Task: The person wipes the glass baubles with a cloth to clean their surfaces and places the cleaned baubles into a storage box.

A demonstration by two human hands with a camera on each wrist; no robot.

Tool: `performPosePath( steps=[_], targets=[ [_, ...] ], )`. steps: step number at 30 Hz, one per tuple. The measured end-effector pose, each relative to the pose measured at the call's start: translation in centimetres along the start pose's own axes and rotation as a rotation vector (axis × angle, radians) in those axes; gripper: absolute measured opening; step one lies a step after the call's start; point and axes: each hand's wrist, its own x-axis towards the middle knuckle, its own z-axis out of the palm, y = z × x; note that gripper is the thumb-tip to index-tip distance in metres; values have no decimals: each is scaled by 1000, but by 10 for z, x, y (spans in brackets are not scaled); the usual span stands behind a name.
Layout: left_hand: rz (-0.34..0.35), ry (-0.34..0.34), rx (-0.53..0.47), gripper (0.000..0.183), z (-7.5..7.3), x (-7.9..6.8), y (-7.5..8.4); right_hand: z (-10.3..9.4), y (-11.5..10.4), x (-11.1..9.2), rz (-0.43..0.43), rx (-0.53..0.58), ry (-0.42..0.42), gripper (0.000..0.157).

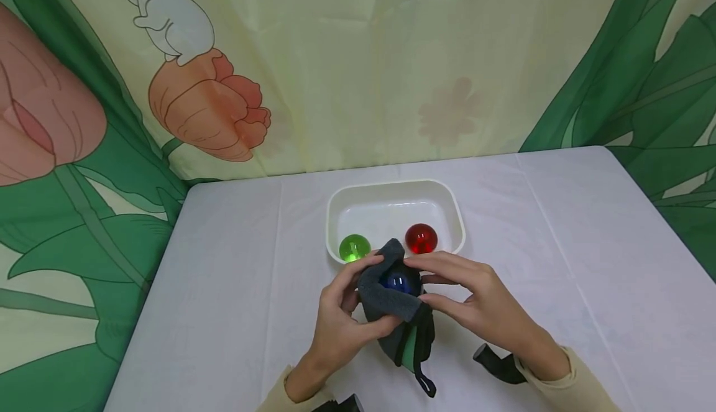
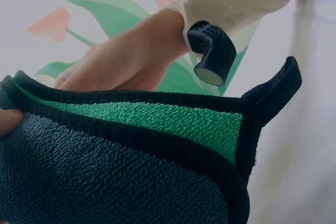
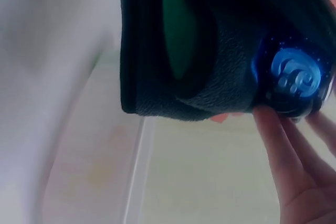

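A dark grey towel [image 1: 390,303] with a green face, black edging and a hanging loop is folded around a shiny blue ball [image 1: 401,281], whose upper side shows. My left hand [image 1: 348,324] grips the towel from the left, thumb low and fingers at its far edge. From the right, my right hand [image 1: 483,297] pinches the ball, its fingertips also close to the towel's edge. In the right wrist view, fingers [image 3: 286,156] touch the ball [image 3: 296,74]. The towel's green face [image 2: 157,121] shows in the left wrist view.
Just beyond the hands stands a white tray [image 1: 386,207] holding a clear green ball [image 1: 354,247] and a red ball [image 1: 421,238]. A white cloth [image 1: 224,312] covers the table. Behind hangs a printed curtain [image 1: 363,76]. A dark wrist device [image 1: 498,365] sits by the right sleeve.
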Motion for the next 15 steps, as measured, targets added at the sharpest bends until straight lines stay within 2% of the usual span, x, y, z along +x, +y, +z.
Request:
performPosePath(
  steps=[4, 10, 12, 15],
  targets=[
    [2, 9, -29, 67, -1, 1, 0, -3, 1, -1, -39, -40, -33, 48],
    [-1, 17, -54, 66, -2, 1, 0, -2, 3, 2, -232, -96, -30, 39],
    [1, 10, -59, 67, -2, 1, 0, -1, 3, 2, -248, -102, -19, 38],
    [10, -4, -61, 68, -2, 1, 0, -1, 1, 1, -214, -93, -7, 41]
  ],
)
